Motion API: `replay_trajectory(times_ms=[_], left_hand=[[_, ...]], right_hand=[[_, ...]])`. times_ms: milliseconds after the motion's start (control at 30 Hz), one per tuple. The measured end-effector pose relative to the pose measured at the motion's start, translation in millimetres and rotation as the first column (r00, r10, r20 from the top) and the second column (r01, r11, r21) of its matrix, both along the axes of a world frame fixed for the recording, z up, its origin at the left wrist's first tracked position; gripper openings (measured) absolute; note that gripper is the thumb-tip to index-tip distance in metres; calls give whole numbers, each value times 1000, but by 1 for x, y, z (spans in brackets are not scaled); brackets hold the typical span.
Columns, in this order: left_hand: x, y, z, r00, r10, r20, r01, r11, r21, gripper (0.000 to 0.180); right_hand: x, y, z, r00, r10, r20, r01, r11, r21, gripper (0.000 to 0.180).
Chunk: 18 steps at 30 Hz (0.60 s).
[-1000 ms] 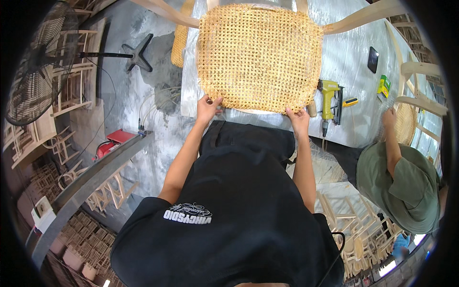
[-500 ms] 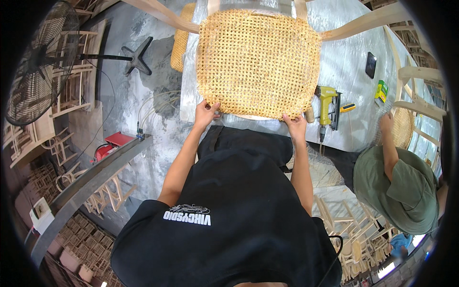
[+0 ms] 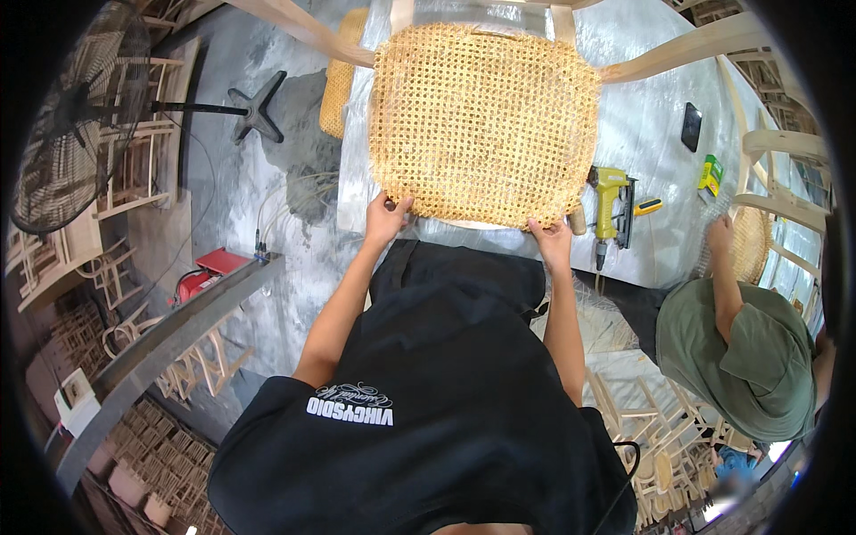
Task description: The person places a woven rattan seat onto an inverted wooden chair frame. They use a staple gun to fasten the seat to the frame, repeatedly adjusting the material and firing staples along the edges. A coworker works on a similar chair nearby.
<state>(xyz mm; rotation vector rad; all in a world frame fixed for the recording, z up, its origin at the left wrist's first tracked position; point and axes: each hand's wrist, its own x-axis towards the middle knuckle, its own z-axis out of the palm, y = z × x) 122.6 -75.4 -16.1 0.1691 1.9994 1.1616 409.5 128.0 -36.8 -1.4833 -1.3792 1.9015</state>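
A woven cane sheet lies over the seat of a pale wooden chair, whose curved wooden parts stretch out on the far side. My left hand pinches the sheet's near left corner. At the near right corner my right hand grips the same edge between thumb and fingers. Right of the sheet, a yellow-green nail gun rests on the table, with a yellow-handled cutter beside it.
The plastic-covered table also bears a phone and a green-yellow box. A co-worker in a green shirt handles another cane seat at the right. Leftward are a standing fan, a metal beam and stacked chair frames.
The cane sheet and chair appear slightly lower in the picture, along with the table things. Both my hands keep their hold at the near corners. The co-worker's hand has shifted slightly.
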Motion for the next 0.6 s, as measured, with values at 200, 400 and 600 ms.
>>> replay_trajectory(times_ms=[200,400,600], left_hand=[[1,3,3,999,-7,46,7,1000,-14,34],[-2,-5,-2,999,-49,-15,48,999,-17,28],[-3,-1,-3,998,-69,0,69,997,-38,25]], right_hand=[[-2,-3,0,1000,-28,4,28,998,51,39],[26,18,18,936,155,315,-149,988,-45,42],[55,92,43,694,-266,669,-472,532,703,38]])
